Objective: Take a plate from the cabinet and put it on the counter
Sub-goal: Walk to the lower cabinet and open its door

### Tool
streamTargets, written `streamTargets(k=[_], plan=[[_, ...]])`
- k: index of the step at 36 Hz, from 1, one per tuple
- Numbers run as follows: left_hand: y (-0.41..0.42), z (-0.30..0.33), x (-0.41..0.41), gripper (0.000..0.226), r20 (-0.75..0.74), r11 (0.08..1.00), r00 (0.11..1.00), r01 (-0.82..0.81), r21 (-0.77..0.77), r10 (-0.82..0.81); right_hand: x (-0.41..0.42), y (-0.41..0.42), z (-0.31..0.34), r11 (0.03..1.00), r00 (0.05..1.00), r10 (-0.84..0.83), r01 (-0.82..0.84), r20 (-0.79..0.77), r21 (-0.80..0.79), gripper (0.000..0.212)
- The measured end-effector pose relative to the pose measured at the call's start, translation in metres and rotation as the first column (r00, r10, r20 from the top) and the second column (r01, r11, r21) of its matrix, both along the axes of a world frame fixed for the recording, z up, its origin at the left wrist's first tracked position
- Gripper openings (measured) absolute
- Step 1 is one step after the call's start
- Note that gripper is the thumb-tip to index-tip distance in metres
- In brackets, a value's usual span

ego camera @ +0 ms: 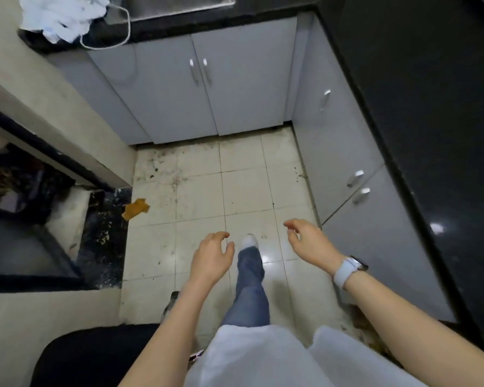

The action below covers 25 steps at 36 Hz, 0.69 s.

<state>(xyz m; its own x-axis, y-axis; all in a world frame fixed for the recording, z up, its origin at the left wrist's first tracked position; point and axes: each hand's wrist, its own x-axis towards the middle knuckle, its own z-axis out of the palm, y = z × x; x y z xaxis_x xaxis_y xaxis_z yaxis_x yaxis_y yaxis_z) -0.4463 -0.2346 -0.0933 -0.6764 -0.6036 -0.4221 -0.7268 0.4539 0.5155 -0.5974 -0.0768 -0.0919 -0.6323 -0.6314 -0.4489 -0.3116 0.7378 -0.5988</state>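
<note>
No plate is in view. Grey base cabinets [235, 88] with shut doors and metal handles stand straight ahead under a black counter [207, 22]. More shut grey cabinet doors [336, 152] run along the right, beneath a dark counter [430, 107]. My left hand [211, 256] hangs over the tiled floor, fingers loosely apart, holding nothing. My right hand [309, 241], with a white watch on the wrist, is also empty with fingers spread, a short way left of the right-hand cabinets.
A white cloth or bag [62, 15] and a white cable [118, 37] lie on the counter's left end. An orange scrap [136, 209] lies on the stained floor tiles. A wall corner and dark threshold [104, 233] are at left. My leg and shoe [249, 244] step forward.
</note>
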Motion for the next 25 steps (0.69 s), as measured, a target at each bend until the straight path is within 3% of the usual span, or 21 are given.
streamTargets(k=[11,25], plan=[[-0.165,0.016,-0.190,0.036,-0.069,1.000,0.997,0.014,-0.021,-0.016,-0.169,-0.159,0.016,0.999,0.999,-0.040,0.040,-0.015,-0.004,0.036],[-0.263,0.004,-0.442,0.038,-0.054,0.960,0.959,0.279,-0.030,-0.280,-0.368,-0.242,-0.012,0.916,0.919,-0.395,0.394,-0.001,-0.071,0.038]])
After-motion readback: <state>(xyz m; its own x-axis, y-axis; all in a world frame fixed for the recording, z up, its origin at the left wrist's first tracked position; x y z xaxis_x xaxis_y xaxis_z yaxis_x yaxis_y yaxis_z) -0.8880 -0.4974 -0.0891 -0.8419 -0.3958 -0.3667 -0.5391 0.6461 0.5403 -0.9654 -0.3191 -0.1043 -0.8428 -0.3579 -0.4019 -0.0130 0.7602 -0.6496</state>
